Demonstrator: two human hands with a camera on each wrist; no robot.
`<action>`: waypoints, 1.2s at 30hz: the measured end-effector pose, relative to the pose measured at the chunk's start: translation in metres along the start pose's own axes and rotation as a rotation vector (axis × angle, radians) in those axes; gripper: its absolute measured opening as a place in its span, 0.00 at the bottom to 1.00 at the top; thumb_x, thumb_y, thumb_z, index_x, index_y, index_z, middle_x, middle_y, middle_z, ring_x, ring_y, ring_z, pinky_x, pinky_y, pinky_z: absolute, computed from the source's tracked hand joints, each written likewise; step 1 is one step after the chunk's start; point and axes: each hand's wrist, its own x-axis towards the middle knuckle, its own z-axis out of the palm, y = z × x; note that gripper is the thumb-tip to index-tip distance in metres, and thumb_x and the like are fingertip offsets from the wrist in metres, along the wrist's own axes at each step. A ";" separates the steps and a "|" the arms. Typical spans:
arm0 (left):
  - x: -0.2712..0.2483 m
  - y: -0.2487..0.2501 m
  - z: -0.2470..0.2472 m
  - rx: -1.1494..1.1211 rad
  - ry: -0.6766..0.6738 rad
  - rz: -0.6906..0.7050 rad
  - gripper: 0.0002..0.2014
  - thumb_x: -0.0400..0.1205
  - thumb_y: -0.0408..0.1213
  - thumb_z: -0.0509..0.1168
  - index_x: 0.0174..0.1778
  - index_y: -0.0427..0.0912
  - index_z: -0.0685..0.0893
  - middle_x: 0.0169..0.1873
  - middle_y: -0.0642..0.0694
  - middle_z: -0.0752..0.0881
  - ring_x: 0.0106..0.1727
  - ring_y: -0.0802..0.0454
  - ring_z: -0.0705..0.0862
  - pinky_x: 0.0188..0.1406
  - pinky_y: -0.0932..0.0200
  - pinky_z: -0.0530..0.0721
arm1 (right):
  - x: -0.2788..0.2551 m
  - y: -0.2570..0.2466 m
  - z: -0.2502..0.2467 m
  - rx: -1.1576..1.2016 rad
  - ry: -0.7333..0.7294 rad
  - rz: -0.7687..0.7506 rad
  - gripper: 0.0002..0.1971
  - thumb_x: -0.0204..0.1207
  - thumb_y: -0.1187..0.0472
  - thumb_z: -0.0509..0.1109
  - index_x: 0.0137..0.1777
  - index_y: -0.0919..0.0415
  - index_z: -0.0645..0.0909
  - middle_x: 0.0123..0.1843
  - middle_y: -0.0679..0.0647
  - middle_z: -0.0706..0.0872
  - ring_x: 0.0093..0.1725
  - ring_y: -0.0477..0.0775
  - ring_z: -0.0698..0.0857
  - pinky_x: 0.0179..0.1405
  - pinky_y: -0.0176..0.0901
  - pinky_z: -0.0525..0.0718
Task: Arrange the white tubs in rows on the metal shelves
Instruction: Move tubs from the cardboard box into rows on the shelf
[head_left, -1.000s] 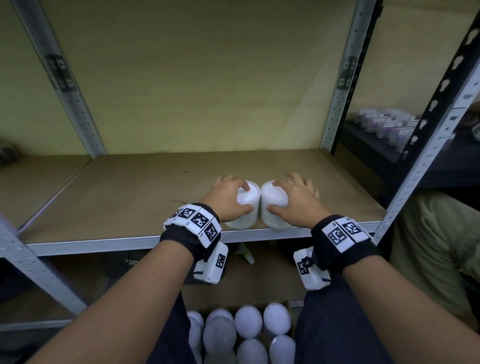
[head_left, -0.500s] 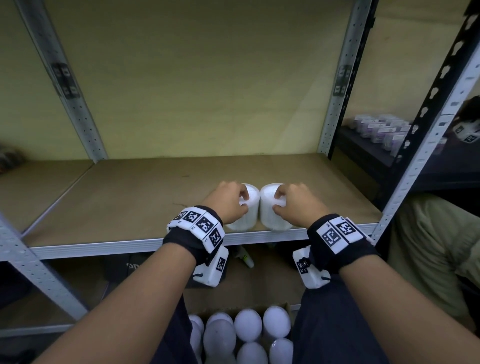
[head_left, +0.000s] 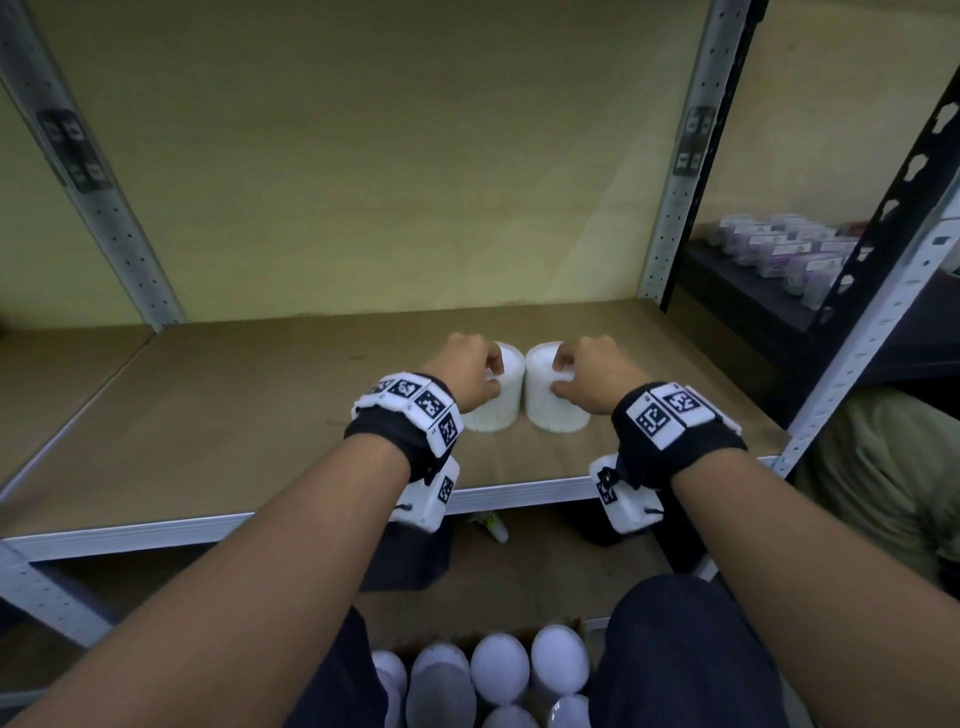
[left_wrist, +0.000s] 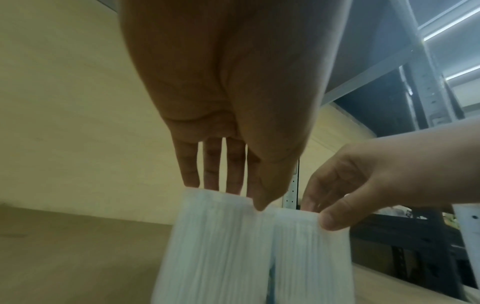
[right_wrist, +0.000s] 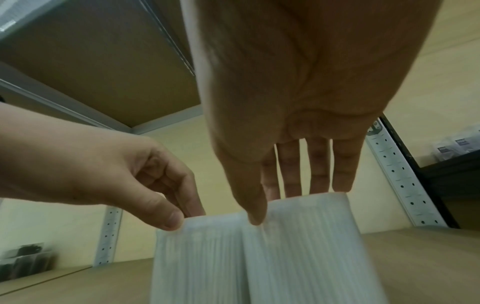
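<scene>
Two white tubs (head_left: 524, 387) side by side, touching, near shelf (head_left: 208, 519) front edge, left hand (head_left: 467, 371) and right hand (head_left: 589, 371) each pinching one top rim; possibly tipped over if pushed from so high.

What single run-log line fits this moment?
left hand holds left tub | right hand holds right tub | tubs upright on shelf
</scene>
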 end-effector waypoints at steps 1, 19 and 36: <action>0.006 0.000 0.000 0.006 0.004 0.003 0.12 0.78 0.37 0.68 0.56 0.43 0.86 0.61 0.42 0.85 0.58 0.46 0.85 0.61 0.51 0.83 | 0.007 0.001 0.000 0.000 -0.001 0.005 0.19 0.75 0.55 0.71 0.65 0.57 0.81 0.65 0.58 0.84 0.62 0.60 0.83 0.56 0.44 0.79; 0.144 -0.023 0.009 -0.003 0.041 0.034 0.11 0.79 0.32 0.67 0.57 0.39 0.87 0.60 0.40 0.86 0.60 0.42 0.85 0.61 0.54 0.82 | 0.145 0.025 0.001 -0.012 0.038 0.038 0.17 0.76 0.57 0.70 0.65 0.60 0.80 0.66 0.60 0.82 0.63 0.61 0.83 0.62 0.51 0.83; 0.217 -0.038 0.023 -0.060 0.116 0.070 0.12 0.82 0.32 0.62 0.58 0.38 0.85 0.59 0.40 0.86 0.60 0.42 0.83 0.62 0.54 0.81 | 0.219 0.045 0.007 0.048 0.100 0.035 0.18 0.81 0.59 0.64 0.70 0.62 0.75 0.66 0.63 0.82 0.62 0.64 0.82 0.60 0.50 0.80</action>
